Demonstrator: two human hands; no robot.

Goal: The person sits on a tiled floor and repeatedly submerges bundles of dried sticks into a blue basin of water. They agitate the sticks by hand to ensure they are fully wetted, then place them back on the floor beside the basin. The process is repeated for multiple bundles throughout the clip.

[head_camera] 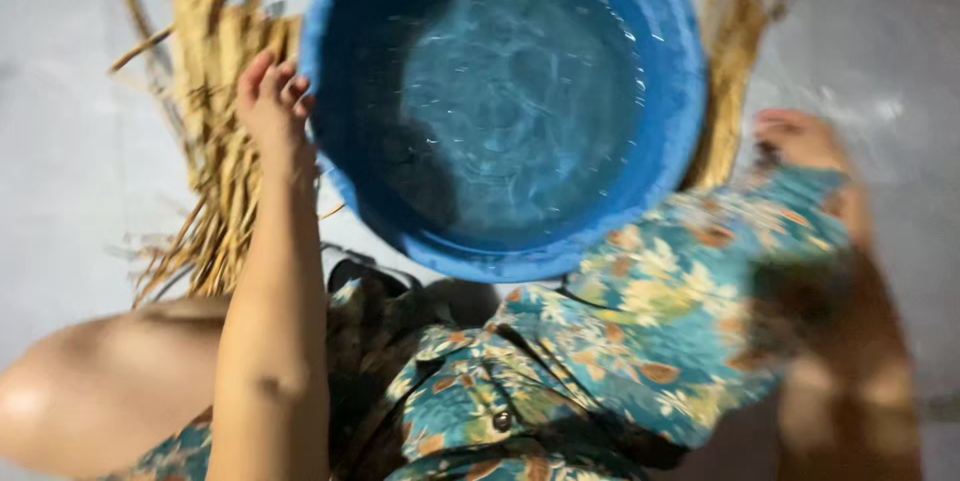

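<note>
Just beside left hand (272,101): blue tub's (670,91) rim.

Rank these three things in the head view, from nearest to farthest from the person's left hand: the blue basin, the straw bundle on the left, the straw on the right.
From the left hand:
1. Blue basin, rim at the fingers; straw bundle, left, directly behind the hand. Too close to call.
2. Straw on the right, across the basin.

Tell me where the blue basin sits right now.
In the head view, the blue basin sits top centre on the pale floor, between the straw bundle by the left hand and the right hand.
</note>
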